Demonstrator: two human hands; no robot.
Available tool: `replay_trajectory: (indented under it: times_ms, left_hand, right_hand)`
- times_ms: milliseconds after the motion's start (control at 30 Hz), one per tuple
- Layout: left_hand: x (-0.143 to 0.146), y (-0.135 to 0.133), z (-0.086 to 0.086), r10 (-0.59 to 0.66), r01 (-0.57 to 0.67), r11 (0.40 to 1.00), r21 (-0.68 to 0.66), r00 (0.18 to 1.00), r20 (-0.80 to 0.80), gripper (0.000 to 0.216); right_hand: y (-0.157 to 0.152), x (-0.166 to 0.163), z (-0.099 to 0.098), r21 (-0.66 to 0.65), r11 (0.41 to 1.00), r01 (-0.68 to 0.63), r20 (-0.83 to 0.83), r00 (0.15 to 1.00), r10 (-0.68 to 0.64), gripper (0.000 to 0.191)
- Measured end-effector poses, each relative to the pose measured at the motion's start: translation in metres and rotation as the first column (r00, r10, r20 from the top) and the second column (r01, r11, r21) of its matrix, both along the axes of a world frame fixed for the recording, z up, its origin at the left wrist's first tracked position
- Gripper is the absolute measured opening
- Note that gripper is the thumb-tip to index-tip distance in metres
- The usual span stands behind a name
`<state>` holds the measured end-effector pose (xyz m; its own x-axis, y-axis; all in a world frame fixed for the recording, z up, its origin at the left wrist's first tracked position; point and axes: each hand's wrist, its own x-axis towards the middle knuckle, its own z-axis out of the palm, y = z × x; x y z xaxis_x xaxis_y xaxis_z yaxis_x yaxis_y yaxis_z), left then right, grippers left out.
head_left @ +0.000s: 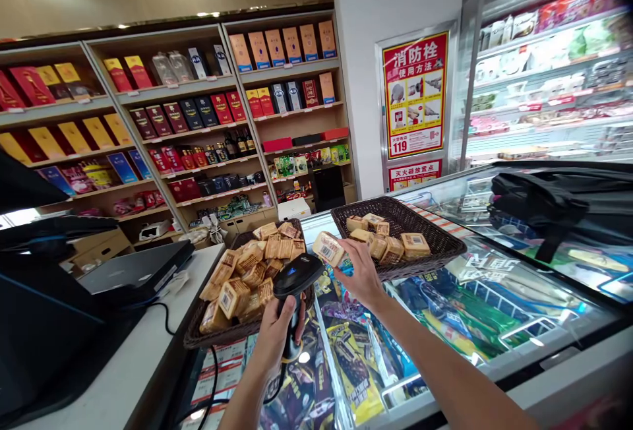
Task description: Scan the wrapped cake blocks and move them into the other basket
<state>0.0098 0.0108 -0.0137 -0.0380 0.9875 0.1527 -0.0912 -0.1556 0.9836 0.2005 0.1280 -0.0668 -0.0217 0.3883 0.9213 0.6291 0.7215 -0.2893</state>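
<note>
My left hand [275, 332] is wrapped round the handle of a black barcode scanner [297, 276], its head pointing up and right. My right hand [362, 274] pinches a small wrapped snack packet [328, 248] with a barcode label, held just above and beside the scanner head. Both hands hover over the glass lid of a chest freezer [499, 278]. A dark wicker basket [198, 332] on the left is piled with several similar packets. A second wicker basket [435, 235] on the right holds fewer of them.
A white counter [133, 357] at left carries a black till screen [34, 311] and the scanner's cable [165, 321]. A black bag [544, 202] lies on the freezer at right. Shelves of boxed goods [198, 120] line the back wall; a chilled cabinet [544, 74] stands far right.
</note>
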Motion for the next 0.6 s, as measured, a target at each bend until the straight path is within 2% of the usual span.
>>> replay_trajectory:
  times_ms: [200,333,433,600]
  left_hand:
    - [-0.001,0.004,-0.004,-0.004,0.005,1.000,0.030,1.000,-0.027,0.056]
    - [-0.002,0.006,-0.004,0.003,-0.002,1.000,0.019,1.000,-0.014,0.058]
    - [-0.001,0.006,-0.004,0.069,-0.070,0.997,0.034,0.997,0.040,0.056]
    - [-0.003,0.008,0.004,0.223,-0.240,0.966,0.097,0.961,0.162,0.056]
  right_hand:
    - [-0.001,0.003,0.005,-0.022,0.998,0.064,0.000,0.998,-0.064,0.051]
    - [0.010,0.024,0.007,-0.092,0.953,0.289,0.006,0.957,-0.289,0.048]
    - [0.022,0.045,0.005,-0.142,0.898,0.417,-0.048,0.903,-0.427,0.046]
    - [0.028,0.055,0.001,-0.129,0.893,0.432,-0.051,0.896,-0.441,0.052]
